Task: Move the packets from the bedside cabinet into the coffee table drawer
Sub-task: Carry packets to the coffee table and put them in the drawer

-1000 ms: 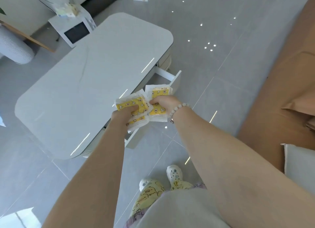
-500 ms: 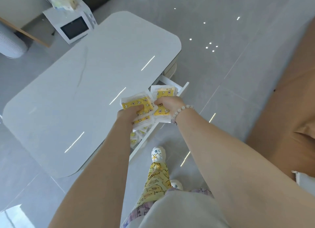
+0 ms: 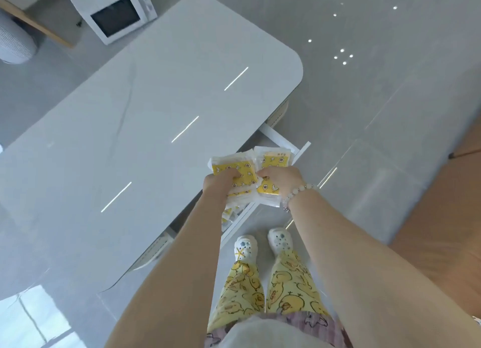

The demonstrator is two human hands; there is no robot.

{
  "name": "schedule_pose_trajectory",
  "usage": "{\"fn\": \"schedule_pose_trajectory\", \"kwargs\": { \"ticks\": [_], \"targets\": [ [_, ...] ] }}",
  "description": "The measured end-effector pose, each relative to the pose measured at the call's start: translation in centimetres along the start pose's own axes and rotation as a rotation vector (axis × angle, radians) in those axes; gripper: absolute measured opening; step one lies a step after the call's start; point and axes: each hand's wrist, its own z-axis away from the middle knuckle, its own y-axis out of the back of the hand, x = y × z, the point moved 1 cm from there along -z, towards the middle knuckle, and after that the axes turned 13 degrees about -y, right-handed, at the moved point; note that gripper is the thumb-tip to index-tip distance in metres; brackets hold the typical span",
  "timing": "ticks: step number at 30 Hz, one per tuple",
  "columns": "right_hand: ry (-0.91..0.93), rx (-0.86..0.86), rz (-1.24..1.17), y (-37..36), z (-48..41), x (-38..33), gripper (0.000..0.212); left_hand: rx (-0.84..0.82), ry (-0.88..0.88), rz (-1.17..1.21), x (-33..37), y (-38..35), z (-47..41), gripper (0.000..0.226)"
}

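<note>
I hold two stacks of white packets with yellow duck prints above the open coffee table drawer [image 3: 299, 154]. My left hand [image 3: 218, 185] grips the left stack of packets [image 3: 234, 167]. My right hand [image 3: 282, 177], with a bead bracelet at the wrist, grips the right stack of packets [image 3: 276, 159]. Both stacks hang side by side over the white drawer, which juts out from under the grey coffee table top [image 3: 145, 129]. More packets [image 3: 227, 216] show inside the drawer below my left wrist. The rest of the drawer's inside is hidden.
My feet in white clogs [image 3: 260, 246] stand on the grey tiled floor right in front of the drawer. A white microwave [image 3: 114, 17] sits on the floor beyond the table's far end. A brown sofa [image 3: 447, 217] runs along the right.
I have stepped closer to the table; both feet now stand together at the drawer front. The two stacks have stayed in my hands, now over the drawer's middle.
</note>
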Motion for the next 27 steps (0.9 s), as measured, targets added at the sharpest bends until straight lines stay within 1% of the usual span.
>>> {"fn": "schedule_pose_trajectory", "kwargs": {
  "ticks": [2, 5, 8, 10, 12, 13, 15, 20, 22, 24, 26, 27],
  "targets": [
    [-0.03, -0.006, 0.027, -0.2, -2.5, -0.3, 0.056, 0.021, 0.049, 0.017, -1.2, -0.7, -1.6, 0.017],
    [-0.051, -0.038, 0.101, -1.0, -6.6, -0.3, 0.051, 0.077, 0.125, 0.043, -3.2, -2.0, -4.3, 0.01],
    [-0.113, -0.04, 0.179, -1.1, -11.1, 0.2, 0.052, 0.102, 0.18, 0.057, -5.9, -4.0, -7.5, 0.007],
    [-0.12, -0.02, 0.221, -1.1, -14.5, 0.2, 0.047, 0.1, 0.211, 0.059, -7.6, -5.5, -10.0, 0.006],
    [-0.094, 0.0, 0.271, -1.6, -17.9, -0.3, 0.037, 0.119, 0.236, 0.037, -9.2, -6.7, -12.9, 0.015],
    [-0.078, 0.005, 0.298, -2.1, -19.5, -0.6, 0.029, 0.129, 0.243, 0.037, -10.2, -7.1, -14.6, 0.018],
    [-0.044, 0.004, 0.347, -3.5, -23.1, -1.4, 0.022, 0.146, 0.245, 0.066, -11.8, -7.5, -18.0, 0.01],
    [0.03, -0.06, 0.499, -8.1, -31.3, -3.3, 0.031, 0.205, 0.213, 0.144, -15.5, -7.2, -25.0, 0.016],
    [0.043, -0.068, 0.585, -9.5, -34.0, -3.4, 0.027, 0.201, 0.186, 0.142, -16.9, -7.3, -27.1, 0.02],
    [0.044, -0.071, 0.642, -10.6, -36.5, -3.2, 0.023, 0.194, 0.172, 0.117, -18.4, -7.4, -29.2, 0.019],
    [0.024, -0.08, 0.703, -11.2, -38.3, -2.7, 0.022, 0.193, 0.177, 0.116, -19.8, -7.7, -30.8, 0.013],
    [0.012, -0.082, 0.742, -11.4, -39.1, -2.5, 0.02, 0.197, 0.184, 0.113, -20.6, -7.9, -31.5, 0.014]
  ]
}}
